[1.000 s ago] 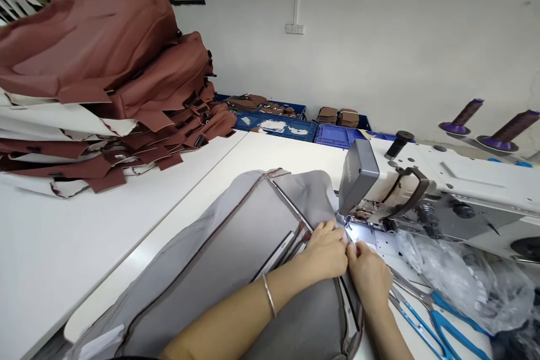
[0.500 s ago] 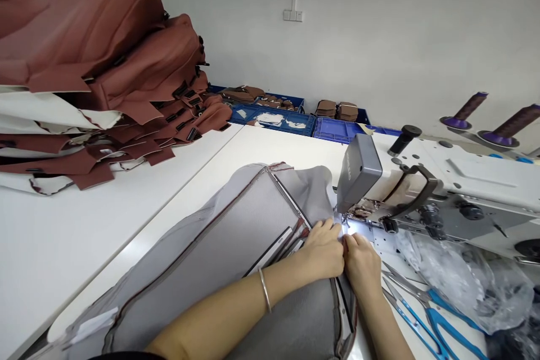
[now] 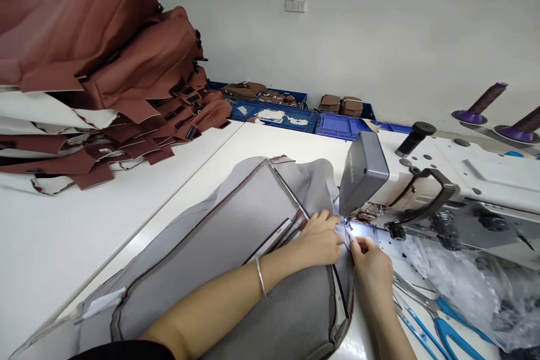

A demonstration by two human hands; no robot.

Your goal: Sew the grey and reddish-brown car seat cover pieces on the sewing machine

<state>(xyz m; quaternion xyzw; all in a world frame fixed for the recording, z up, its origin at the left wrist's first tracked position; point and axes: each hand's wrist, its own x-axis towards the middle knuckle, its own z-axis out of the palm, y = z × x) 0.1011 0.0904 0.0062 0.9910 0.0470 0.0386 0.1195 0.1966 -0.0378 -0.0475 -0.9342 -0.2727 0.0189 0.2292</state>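
**Head view: both hands at the needle end of a sewing machine.**

The grey cover (image 3: pixel 236 225) lies across the near half of the bench (image 3: pixel 63 247). Its long axis runs from the near edge up and rightward to the sewing machine (image 3: pixel 464 180), which stands along the right edge. A dark red piped seam follows that axis and ends just beneath the machine's grey face plate (image 3: pixel 363 171).

The left hand (image 3: pixel 318 239) rests palm-down on the cover. Its fingers (image 3: pixel 327 218) are extended and press the seam flat without gripping it. The right hand (image 3: pixel 371 264) comes in from the near right. Its fingers (image 3: pixel 358 243) are closed to a pinch on the free edge of the cover, just beside the left fingertips.

The seam end lies ahead of both hands, toward the lit area under the face plate, and the two sets of fingertips sit about equally close to it.

Blue-handled scissors (image 3: pixel 436 315) and a crumpled plastic bag (image 3: pixel 472 287) lie near the right hand. A stack of red-brown covers (image 3: pixel 105 67) fills the far left corner.

The lamp glare and the fingertips hide the needle and presser foot, so it cannot be told whether the cover's edge sits under the foot. The picture's lower edge cuts off the near end of the cover and the scissor handles.
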